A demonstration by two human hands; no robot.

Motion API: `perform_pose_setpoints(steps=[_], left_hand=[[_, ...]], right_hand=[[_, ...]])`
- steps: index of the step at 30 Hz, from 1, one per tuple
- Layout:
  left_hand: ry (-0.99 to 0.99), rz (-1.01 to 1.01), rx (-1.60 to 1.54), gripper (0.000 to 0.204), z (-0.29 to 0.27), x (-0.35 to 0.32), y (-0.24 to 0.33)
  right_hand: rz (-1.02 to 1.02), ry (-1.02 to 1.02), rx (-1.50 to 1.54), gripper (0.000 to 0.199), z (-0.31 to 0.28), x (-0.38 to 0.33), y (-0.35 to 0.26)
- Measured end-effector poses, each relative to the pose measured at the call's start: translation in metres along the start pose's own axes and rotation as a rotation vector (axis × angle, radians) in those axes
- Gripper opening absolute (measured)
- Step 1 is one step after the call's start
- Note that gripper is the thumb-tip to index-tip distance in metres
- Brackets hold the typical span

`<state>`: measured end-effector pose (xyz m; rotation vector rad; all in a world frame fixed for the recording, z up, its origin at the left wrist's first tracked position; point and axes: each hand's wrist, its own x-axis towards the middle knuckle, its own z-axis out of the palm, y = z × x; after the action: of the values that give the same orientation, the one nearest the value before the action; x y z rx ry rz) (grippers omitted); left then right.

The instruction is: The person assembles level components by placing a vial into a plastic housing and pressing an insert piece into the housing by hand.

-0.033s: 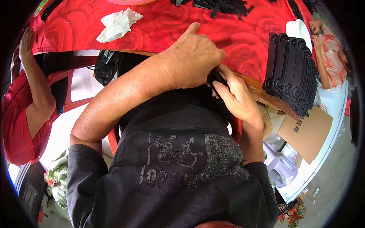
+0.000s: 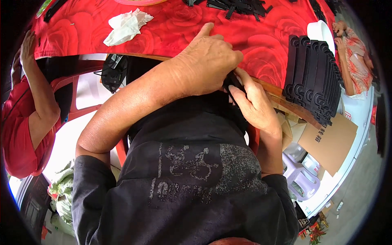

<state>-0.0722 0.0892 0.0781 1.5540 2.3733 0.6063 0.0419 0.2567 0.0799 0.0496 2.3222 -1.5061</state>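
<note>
At the table's near edge my two hands meet over a black strip-like part [image 2: 234, 83], mostly covered by fingers. My left hand [image 2: 212, 61] lies palm down with its fingers curled under and the thumb pointing away over the cloth. The upper end of the part runs in beneath that hand, where the fingertips are hidden. My right hand [image 2: 255, 104] pinches the lower end between thumb and fingers. To the right, a row of long black plastic pieces [image 2: 312, 77] with curved ends stands packed together on the table corner.
The red rose-patterned tablecloth [image 2: 175, 41] carries a crumpled white tissue [image 2: 127, 26], loose small black parts [image 2: 237, 7] and a white container [image 2: 320, 30]. Other people sit left, in a red shirt [image 2: 28, 130], and right, in a patterned top [image 2: 357, 59]. A cardboard box [image 2: 330, 143] lies lower right.
</note>
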Motion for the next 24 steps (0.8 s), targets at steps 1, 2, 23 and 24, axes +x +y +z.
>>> perform_pose_setpoints(steps=[1, 2, 23, 24], left_hand=[[0.151, -0.006, 0.005, 0.033, 0.002, -0.001, 0.000], [0.301, -0.012, 0.011, 0.036, 0.003, -0.003, 0.001], [0.395, -0.608, -1.196, 0.029, 0.049, -0.005, 0.039], [0.396, -0.608, -1.195, 0.029, 0.049, -0.004, 0.039]], right_hand=[[-0.008, 0.090, -0.107, 0.040, 0.003, 0.001, -0.001], [-0.009, 0.088, -0.105, 0.040, 0.005, 0.002, 0.001], [-0.047, 0.465, 0.164, 0.051, 0.028, 0.015, -0.009], [-0.055, 0.443, 0.102, 0.055, 0.025, 0.015, -0.004]])
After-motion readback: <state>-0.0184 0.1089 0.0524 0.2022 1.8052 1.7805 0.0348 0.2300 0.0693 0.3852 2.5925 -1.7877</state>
